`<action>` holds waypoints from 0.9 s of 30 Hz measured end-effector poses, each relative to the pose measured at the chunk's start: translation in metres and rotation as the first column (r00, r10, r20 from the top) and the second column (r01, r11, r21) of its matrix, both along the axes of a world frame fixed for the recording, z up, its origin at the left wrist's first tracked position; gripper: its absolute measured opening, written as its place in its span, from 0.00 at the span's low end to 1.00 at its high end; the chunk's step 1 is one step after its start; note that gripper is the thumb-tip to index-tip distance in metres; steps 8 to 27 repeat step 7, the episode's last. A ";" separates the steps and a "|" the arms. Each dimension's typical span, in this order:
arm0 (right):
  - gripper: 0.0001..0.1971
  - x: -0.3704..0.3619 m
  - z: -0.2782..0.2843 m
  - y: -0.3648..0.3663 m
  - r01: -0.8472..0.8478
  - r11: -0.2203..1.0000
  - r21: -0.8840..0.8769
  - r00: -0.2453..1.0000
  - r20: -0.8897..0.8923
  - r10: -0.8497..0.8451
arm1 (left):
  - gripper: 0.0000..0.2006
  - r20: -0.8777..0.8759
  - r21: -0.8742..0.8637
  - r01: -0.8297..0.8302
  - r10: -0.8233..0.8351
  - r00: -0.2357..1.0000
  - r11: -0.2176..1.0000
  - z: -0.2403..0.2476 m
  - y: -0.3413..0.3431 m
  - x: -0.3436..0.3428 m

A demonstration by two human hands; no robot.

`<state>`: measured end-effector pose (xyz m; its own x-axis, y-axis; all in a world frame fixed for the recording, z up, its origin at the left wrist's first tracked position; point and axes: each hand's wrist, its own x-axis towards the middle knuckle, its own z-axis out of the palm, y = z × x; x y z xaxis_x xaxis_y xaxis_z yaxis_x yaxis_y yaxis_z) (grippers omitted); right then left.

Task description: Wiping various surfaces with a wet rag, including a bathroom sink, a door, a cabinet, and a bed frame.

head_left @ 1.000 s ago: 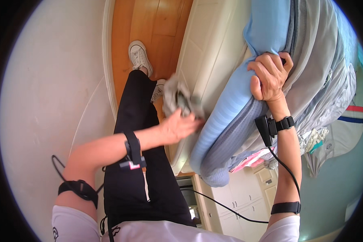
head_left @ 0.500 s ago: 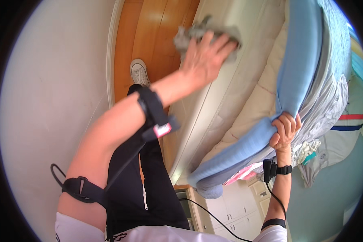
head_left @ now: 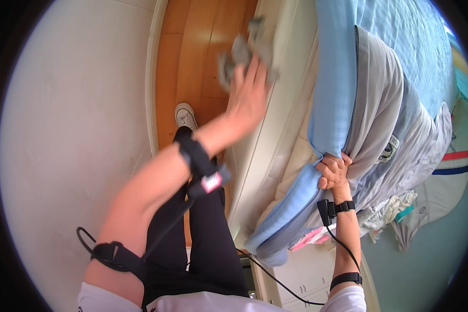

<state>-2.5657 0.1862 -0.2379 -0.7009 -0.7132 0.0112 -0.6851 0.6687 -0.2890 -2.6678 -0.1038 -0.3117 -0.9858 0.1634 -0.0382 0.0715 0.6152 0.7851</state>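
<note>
My left hand [head_left: 245, 101] reaches forward, fingers spread over a crumpled grey cloth [head_left: 260, 48] that they hold against the cream bed side rail [head_left: 262, 135]. The cloth and fingertips are blurred, and part of the cloth sticks out over the rail's left edge. My right hand [head_left: 334, 170] is closed around the edge of a thick light-blue quilt [head_left: 334, 78], bunching it between the fingers. Under the quilt edge, a strip of the cream padded mattress [head_left: 291, 166] shows beside the rail.
Grey clothes [head_left: 377, 99] lie heaped on the quilt, with a white striped shirt [head_left: 442, 187] farther right. A white wall [head_left: 78, 130] rises at left beside a narrow wooden floor [head_left: 192, 67], where my shoe [head_left: 185, 115] stands. White cabinets [head_left: 301, 273] are at the bottom.
My left hand and the cloth have shifted left toward the rail's outer edge. My right hand has moved left with the quilt, covering more of the mattress; more grey clothing shows on top.
</note>
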 end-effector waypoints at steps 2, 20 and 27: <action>0.17 0.002 -0.003 0.004 0.006 1.000 -0.013 1.000 0.003 -0.006 | 0.26 0.153 0.063 0.082 -0.090 0.984 0.995 0.017 -0.004 0.050; 0.16 0.008 -0.018 0.009 -0.033 0.995 -0.089 0.999 -0.020 0.032 | 0.31 0.189 -0.054 0.104 -0.092 0.978 0.993 0.025 -0.004 0.063; 0.16 0.008 -0.018 0.009 -0.033 0.995 -0.089 0.999 -0.020 0.032 | 0.31 0.189 -0.054 0.104 -0.092 0.978 0.993 0.025 -0.004 0.063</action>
